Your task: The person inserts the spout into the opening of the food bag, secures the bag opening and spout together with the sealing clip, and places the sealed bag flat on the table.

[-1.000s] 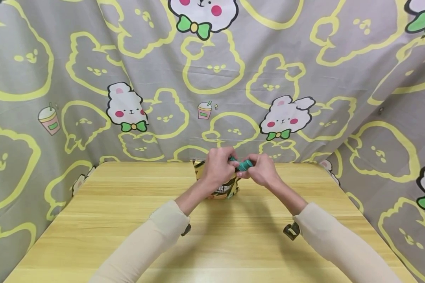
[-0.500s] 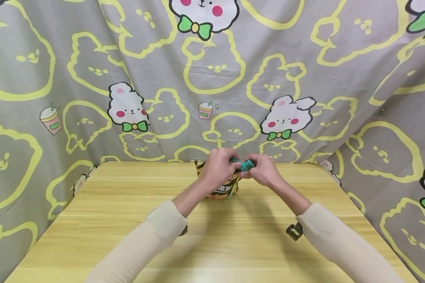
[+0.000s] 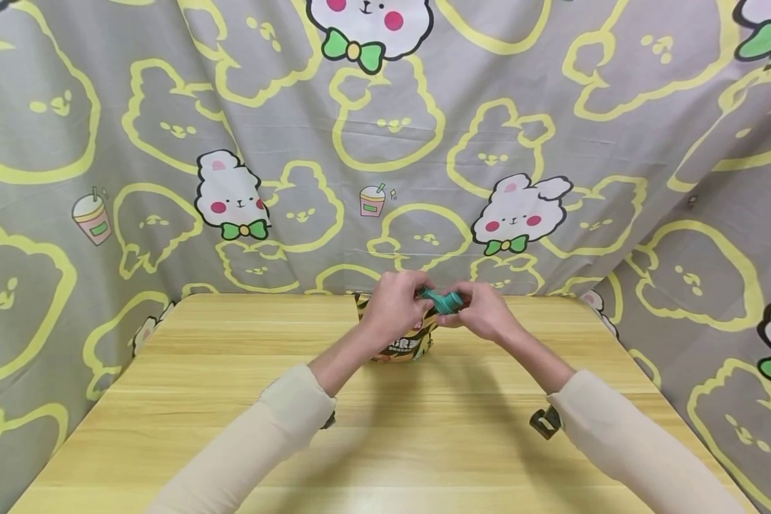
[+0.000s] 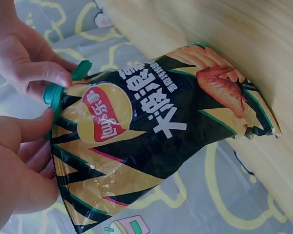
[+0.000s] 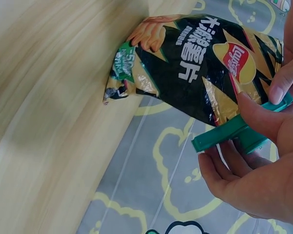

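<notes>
A black and gold Lay's chip bag [image 4: 151,117] stands upright on the table, its top edge between the two hands. Across that edge lies a green bag clip [image 5: 224,132], with a round part showing beside its bar. My left hand [image 3: 395,307] pinches the bag's top and the near end of the clip, covering part of the bag in the head view. The right hand [image 3: 485,312] holds the clip's other end, thumb on one side and fingers on the other in the right wrist view. Part of the clip is hidden under the fingers.
The wooden table [image 3: 231,428] spreads out in front of the person. Behind it and at both sides hangs a grey curtain [image 3: 283,143] with cartoon rabbits. A dark wrist device [image 3: 545,422] hangs below the right sleeve.
The right hand has shifted slightly right, and the green clip has turned a little, showing more of itself. The left hand stays nearly in place, gripping the bag's top.
</notes>
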A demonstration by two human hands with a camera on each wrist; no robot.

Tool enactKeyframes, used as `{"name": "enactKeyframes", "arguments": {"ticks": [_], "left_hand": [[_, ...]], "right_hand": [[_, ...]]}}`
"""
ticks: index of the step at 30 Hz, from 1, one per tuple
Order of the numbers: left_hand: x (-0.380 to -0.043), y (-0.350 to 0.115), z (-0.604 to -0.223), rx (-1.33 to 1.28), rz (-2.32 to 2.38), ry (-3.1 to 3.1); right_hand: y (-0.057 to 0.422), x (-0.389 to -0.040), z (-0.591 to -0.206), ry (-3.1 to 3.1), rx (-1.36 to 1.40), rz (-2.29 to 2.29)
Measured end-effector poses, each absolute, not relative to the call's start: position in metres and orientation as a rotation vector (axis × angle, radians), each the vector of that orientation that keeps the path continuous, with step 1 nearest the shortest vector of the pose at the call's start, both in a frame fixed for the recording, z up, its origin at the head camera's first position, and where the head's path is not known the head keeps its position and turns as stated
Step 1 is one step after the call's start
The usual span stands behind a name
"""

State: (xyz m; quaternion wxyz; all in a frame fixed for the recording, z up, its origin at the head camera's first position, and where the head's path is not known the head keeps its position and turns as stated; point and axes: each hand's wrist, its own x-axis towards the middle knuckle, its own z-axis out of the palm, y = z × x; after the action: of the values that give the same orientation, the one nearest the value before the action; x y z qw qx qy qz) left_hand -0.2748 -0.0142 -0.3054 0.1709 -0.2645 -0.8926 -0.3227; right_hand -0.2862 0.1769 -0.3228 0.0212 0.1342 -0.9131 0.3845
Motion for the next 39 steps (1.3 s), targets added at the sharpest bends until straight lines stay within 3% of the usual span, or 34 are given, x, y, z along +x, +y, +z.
{"name": "enactKeyframes", "arguments": {"ticks": [24, 39], "left_hand": [[-0.265, -0.029, -0.299, -0.775, -0.833, -2.612], [-0.262, -0.065, -0.276, -0.662, -0.834, -2.672]], "right_hand": [[0.205, -0.282, -0.335, -2.872, 0.436, 1.154], [0.213, -0.285, -0.352, -2.899, 0.412, 1.054]]}}
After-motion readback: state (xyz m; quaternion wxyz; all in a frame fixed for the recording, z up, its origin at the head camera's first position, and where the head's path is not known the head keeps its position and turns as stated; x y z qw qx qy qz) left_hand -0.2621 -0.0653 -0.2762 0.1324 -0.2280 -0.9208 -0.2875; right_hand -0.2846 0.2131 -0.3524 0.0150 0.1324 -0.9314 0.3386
